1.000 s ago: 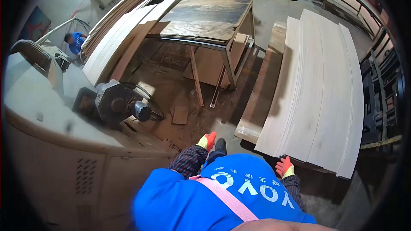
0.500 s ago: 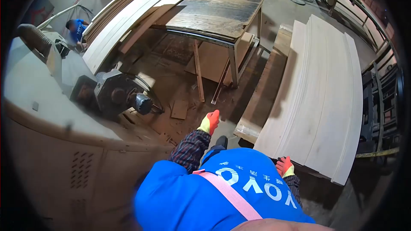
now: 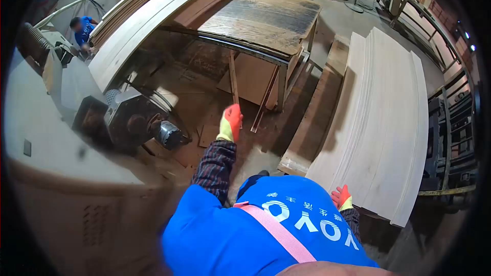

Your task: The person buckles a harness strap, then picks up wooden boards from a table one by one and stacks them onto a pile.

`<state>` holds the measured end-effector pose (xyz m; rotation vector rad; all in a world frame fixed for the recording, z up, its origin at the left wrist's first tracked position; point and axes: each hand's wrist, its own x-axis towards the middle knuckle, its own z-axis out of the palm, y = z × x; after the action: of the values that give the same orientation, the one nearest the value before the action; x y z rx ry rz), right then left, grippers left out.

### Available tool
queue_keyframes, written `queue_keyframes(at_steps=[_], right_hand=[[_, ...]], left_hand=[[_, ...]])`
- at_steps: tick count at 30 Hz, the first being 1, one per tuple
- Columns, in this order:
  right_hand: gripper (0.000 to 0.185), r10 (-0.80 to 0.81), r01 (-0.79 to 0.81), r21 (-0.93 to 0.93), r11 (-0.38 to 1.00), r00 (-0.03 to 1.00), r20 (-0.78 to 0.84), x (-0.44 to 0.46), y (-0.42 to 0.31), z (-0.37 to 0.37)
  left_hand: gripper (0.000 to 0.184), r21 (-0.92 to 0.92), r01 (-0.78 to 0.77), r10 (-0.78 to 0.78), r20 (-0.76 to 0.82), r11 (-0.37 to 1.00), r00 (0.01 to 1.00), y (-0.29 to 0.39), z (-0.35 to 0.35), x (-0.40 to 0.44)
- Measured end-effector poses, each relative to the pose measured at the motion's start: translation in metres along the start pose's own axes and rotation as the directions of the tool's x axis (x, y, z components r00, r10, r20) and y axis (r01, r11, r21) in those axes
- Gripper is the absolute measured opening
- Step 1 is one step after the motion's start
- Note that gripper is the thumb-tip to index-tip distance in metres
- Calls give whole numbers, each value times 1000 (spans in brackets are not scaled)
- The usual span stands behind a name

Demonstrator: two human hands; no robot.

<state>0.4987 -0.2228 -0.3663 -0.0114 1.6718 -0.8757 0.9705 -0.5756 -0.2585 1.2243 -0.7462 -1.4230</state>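
Note:
My left hand [image 3: 231,121], in an orange and yellow glove, is raised over the floor between the machine and the worktable; its fingers look curled together, and whether anything is inside is hidden. My right hand [image 3: 342,197], gloved alike, is beside the near end of the pale board stack [image 3: 381,122], its fingers a little apart with nothing visible in them. The dark-topped worktable [image 3: 255,18] stands ahead of my left hand. Long pale boards [image 3: 148,23] slope across the table's left side.
A machine motor [image 3: 138,122] juts out at the left above a large pale housing [image 3: 61,138]. A co-worker in blue [image 3: 82,30] is at the far left. A wooden beam [image 3: 319,117] lies left of the stack; metal racks [image 3: 450,133] stand at the right.
My left hand has risen forward and to the left. My right hand's fingers have spread somewhat near the stack. A long board over the table has shifted, and the view has turned slightly.

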Motion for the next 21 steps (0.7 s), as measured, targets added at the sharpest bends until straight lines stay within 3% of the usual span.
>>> queue_keyframes(at_steps=[2, 3, 4, 8, 10, 13, 16, 18, 19, 20, 21], right_hand=[[84, -16, 16, -12, 1000, 1000, 5, 0, -5, 12], [84, -22, 22, -17, 1000, 1000, 8, 0, -8, 18], [84, -15, 15, -14, 1000, 1000, 1, 2, -12, 26], [85, 11, -7, -83, 996, 998, 54, -2, -39, 73], [83, 48, -37, -110, 993, 994, 99, 2, -57, 103], [80, -27, 55, -186, 981, 988, 150, 11, -79, 153], [77, -60, 98, -178, 979, 976, 207, 17, -104, 206], [75, -84, 123, -148, 981, 965, 250, 29, -108, 237], [71, -82, 96, -23, 995, 937, 339, 31, -110, 250], [67, -106, 64, 114, 991, 906, 409, 29, -112, 262], [62, -166, 194, -59, 979, 934, 315, 17, -118, 281]], left_hand=[[30, 105, -146, 145, 22, 984, 989, 21, -16, 27], [30, 106, -137, 135, 28, 985, 990, 24, -26, 48], [32, 215, -237, 253, -53, 947, 966, 23, -36, 73], [53, 422, -385, 476, -131, 821, 870, 80, -13, 86], [55, 447, -384, 473, -102, 808, 875, 90, -10, 110], [57, 495, -387, 471, -52, 778, 881, 96, -25, 149], [63, 865, -292, 600, -13, 408, 800, 83, -52, 192], [68, 958, -138, 552, -24, 250, 834, 85, -57, 186], [66, 795, -192, 334, -14, 575, 942, 48, -94, 217], [66, 554, -79, 97, -3, 829, 995, 10, -129, 247], [61, 523, 11, -59, 75, 852, 995, 5, -118, 221]])
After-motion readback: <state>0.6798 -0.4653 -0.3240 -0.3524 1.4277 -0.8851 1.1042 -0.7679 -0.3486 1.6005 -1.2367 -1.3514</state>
